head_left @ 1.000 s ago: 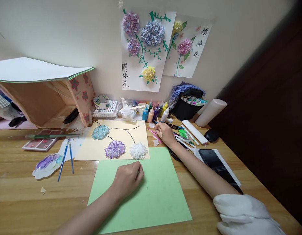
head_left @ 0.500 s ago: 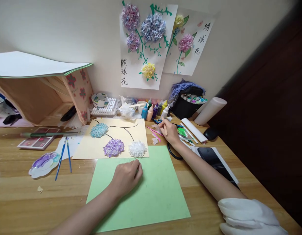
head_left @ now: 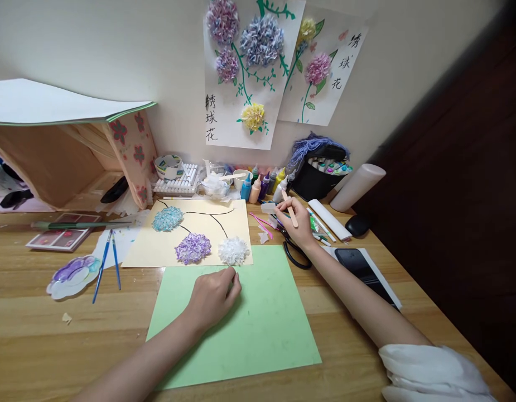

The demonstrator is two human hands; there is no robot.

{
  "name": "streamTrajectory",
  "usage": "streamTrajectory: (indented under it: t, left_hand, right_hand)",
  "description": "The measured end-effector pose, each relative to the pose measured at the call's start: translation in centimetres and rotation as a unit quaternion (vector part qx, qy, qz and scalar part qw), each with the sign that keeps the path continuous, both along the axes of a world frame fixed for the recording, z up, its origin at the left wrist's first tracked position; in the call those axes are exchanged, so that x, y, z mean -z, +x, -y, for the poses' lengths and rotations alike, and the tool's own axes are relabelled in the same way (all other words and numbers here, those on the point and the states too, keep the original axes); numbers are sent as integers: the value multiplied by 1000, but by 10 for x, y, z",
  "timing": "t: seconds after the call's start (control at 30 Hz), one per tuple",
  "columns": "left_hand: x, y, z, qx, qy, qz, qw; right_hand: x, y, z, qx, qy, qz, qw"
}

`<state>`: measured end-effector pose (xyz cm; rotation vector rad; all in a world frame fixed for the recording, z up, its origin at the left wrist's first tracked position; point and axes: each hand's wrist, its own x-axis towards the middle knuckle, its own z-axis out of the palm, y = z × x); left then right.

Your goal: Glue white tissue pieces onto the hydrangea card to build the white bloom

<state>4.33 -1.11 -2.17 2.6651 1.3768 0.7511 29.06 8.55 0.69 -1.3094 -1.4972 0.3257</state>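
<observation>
My right hand [head_left: 297, 223] is closed around a wooden craft stick [head_left: 289, 209], which leans up past the fingers. A small white paper piece [head_left: 268, 207] shows at its fingertips; whether they pinch it I cannot tell. My left hand [head_left: 213, 296] rests on the green paper [head_left: 274, 318], fingers curled in; what they hold, if anything, is hidden. Just beyond it lies a cream sheet [head_left: 140, 245] with drawn black branches and three puffy paper flowers: blue [head_left: 168, 218], purple [head_left: 193, 248] and white [head_left: 233, 250].
Squeeze paint bottles [head_left: 254, 190] and a tub of white paste [head_left: 216, 186] line the wall. A black marker case [head_left: 312, 177], black-handled scissors [head_left: 297, 255] and a phone [head_left: 362, 273] lie right. Paintbrushes [head_left: 102, 268] and a palette [head_left: 73, 279] are left.
My right hand has shifted slightly right and back, with the craft stick now tilted across it. The white paper piece shows at its fingertips. My left hand stays put; the view tipped slightly.
</observation>
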Motion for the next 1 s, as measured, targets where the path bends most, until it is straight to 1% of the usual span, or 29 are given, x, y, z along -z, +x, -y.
streamTrajectory:
  t: [0.07, 0.13, 0.2, 0.27, 0.33, 0.4, 0.5, 0.67, 0.87, 0.93, 1.0]
  left_hand:
    - [-2, -1, 0, -7, -20, 18, 1000]
    - [-5, -2, -1, -29, -66, 52, 996]
    - [-9, -2, -3, -68, -127, 103, 984]
    - [-12, -2, -6, -97, -180, 156, 966]
    - [-14, -1, -7, -99, -219, 189, 952]
    - [-14, 1, -8, -77, -248, 197, 946]
    - [-11, 3, -9, -52, -274, 194, 940]
    - [-6, 4, -12, -55, -298, 196, 933]
    - [-5, 3, -11, -67, -286, 185, 938]
    - [-5, 3, -11, -62, -278, 175, 942]
    - [-5, 3, -10, -59, -271, 167, 946]
  right_hand:
    - [-1, -5, 8, -29, 9, -4, 1000]
    - [-2, -12, 20, -60, 3, -17, 998]
    - [0, -22, 34, -101, -17, -34, 994]
    - [4, -31, 48, -162, -43, -41, 985]
    - [9, -39, 60, -224, -63, -32, 972]
    - [15, -45, 68, -262, -68, -12, 963]
    - [21, -50, 74, -277, -65, 9, 959]
    - [23, -51, 75, -278, -18, 63, 958]
    - [25, -42, 82, -300, 64, 31, 951]
    - [26, -40, 84, -301, 58, 31, 951]
    - [26, -40, 83, -310, 33, 43, 949]
